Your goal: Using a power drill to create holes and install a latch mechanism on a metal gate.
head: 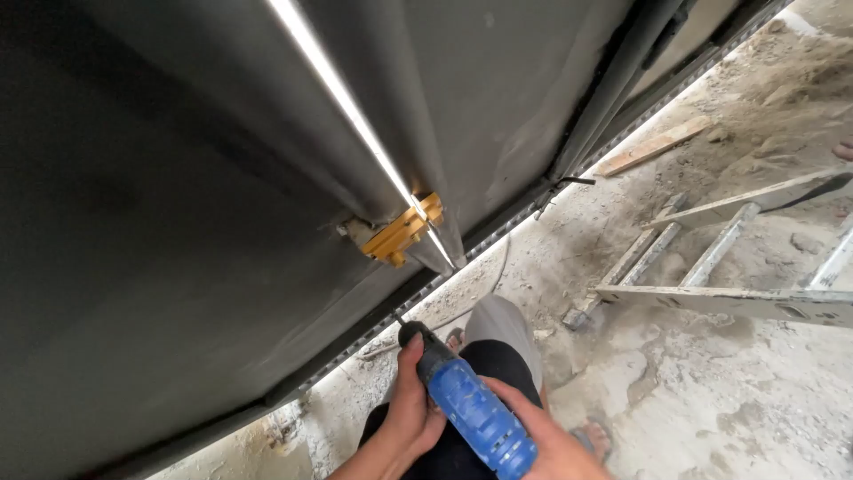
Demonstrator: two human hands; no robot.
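A blue power drill (471, 404) with a black nose points at the lower edge of a large dark metal gate panel (178, 222). My left hand (410, 404) grips the drill near its black chuck end. My right hand (538, 436) wraps the blue body from behind. The drill tip sits close to the perforated bottom rail (391, 329) of the gate. A yellow hinge bracket (404, 229) is fixed where two gate panels meet, above the drill.
A metal ladder (711, 267) lies on the dusty concrete floor (711, 400) at right. A wooden plank (653, 147) rests near the gate's base. My knees and a sandalled foot (591, 437) show below the drill.
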